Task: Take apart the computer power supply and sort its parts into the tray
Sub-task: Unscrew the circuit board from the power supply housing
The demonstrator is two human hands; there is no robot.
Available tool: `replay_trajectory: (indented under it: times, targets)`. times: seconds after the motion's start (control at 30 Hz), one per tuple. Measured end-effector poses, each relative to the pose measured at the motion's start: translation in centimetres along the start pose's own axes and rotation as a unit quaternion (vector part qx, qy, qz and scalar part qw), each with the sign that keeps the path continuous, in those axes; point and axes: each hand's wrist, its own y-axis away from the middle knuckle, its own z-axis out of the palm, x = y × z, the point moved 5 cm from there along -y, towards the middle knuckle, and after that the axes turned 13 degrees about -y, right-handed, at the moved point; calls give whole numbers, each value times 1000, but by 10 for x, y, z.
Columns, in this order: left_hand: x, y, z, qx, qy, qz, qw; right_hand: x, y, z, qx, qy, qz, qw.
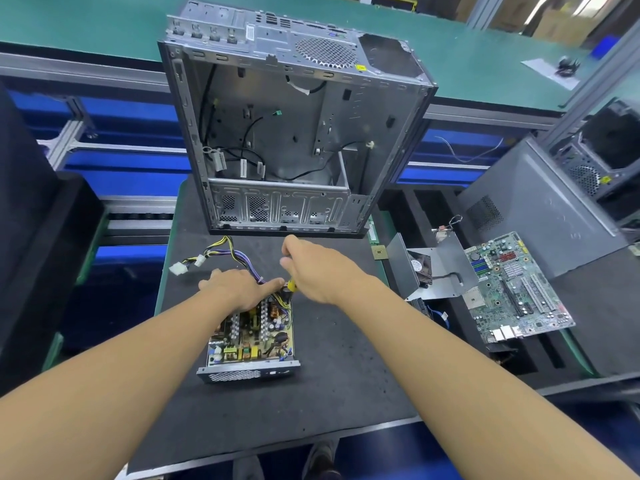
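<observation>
The power supply [249,337] lies open on the black mat, its circuit board with coils and capacitors exposed and its vented metal end facing me. A bundle of purple, yellow and black cables [221,252] with white plugs runs off its far end. My left hand [239,289] rests on the far end of the board, fingers over the cable bundle. My right hand [318,271] grips a screwdriver with a yellow and black handle [292,285], its tip down at the far right corner of the supply.
An emptied computer case [287,133] stands at the far edge of the mat. To the right, a black tray [554,362] holds a motherboard [516,289], bent metal plates [440,268] and a small chip [378,252]. A grey side panel [540,216] leans beyond.
</observation>
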Motion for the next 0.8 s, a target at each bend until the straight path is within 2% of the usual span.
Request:
replay_trajectory:
  times: [0.23,0.53,0.7,0.8]
  targets:
    - [0,-2,1,0,-2,5,1000,-1,2,-1,-14,-31,4,999]
    - [0,-2,1,-5,0,1,1000,2,0,1,7,61,-1,998]
    - [0,-1,1,-3,-2,4,1000,0,0,-2,-11,5,3,1000]
    - [1,-2,0,-2,-2,7,1000,2,1,-1,-15,8,8,1000]
